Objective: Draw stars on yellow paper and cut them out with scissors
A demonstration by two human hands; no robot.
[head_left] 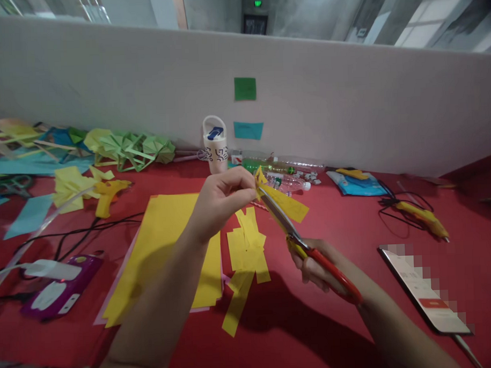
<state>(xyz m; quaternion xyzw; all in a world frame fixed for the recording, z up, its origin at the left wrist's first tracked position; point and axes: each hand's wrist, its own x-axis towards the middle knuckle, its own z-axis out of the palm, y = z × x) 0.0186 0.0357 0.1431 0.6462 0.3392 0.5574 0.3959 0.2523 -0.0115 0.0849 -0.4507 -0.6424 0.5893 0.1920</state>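
Observation:
My left hand (222,198) is raised over the red table (335,224), its fingers pinched on a folded piece of yellow paper (288,204). My right hand (315,265) grips red-handled scissors (308,249) whose blades reach up and left into that yellow paper. Below the hands lie several cut yellow strips (248,253) and a stack of yellow sheets (167,246).
A phone (424,290) lies at the right. Yellow glue guns lie at the right (422,218) and left (107,194). A white cup (215,145), plastic bottles (285,166), folded paper pieces (131,150) and a purple case (59,290) sit around; a grey partition (347,105) stands behind.

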